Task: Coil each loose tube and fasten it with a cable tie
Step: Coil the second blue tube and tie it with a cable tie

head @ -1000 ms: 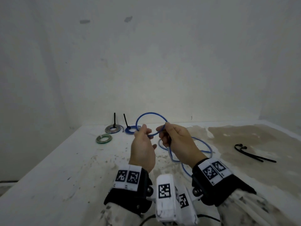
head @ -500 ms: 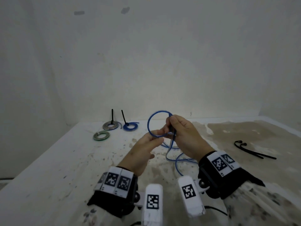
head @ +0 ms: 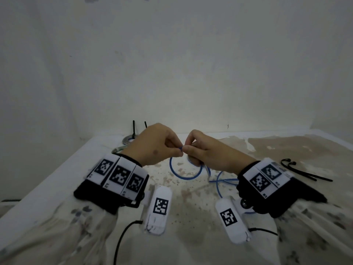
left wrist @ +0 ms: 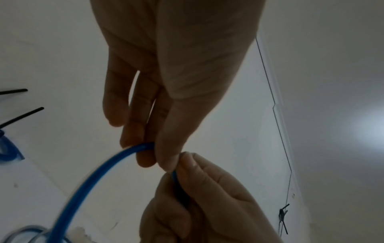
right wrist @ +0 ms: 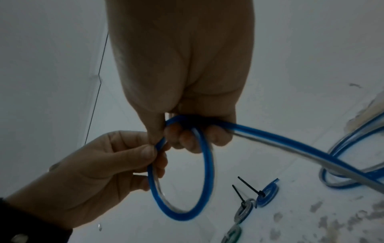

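Note:
A loose blue tube (head: 186, 175) hangs in one loop under my two hands, above the stained white table (head: 57, 180). My left hand (head: 176, 150) pinches the tube between thumb and fingertips; the left wrist view shows the tube (left wrist: 99, 167) curving out of that pinch. My right hand (head: 188, 150) grips the loop's crossing, and in the right wrist view the loop (right wrist: 207, 172) hangs below its curled fingers (right wrist: 187, 139). The rest of the tube (head: 219, 180) trails in loose turns on the table under my right wrist.
Tied coils lie at the back left: a grey one (head: 127, 139), a green one (head: 118, 149), and a blue one (right wrist: 267, 194) shown by the right wrist view, with black tie tails standing up. Loose black cable ties (head: 303, 172) lie at the right. Walls close the back and the left.
The loop, held upright above my hands before, now hangs below them. My left hand has risen from under the loop to pinch the tube beside my right hand's fingers.

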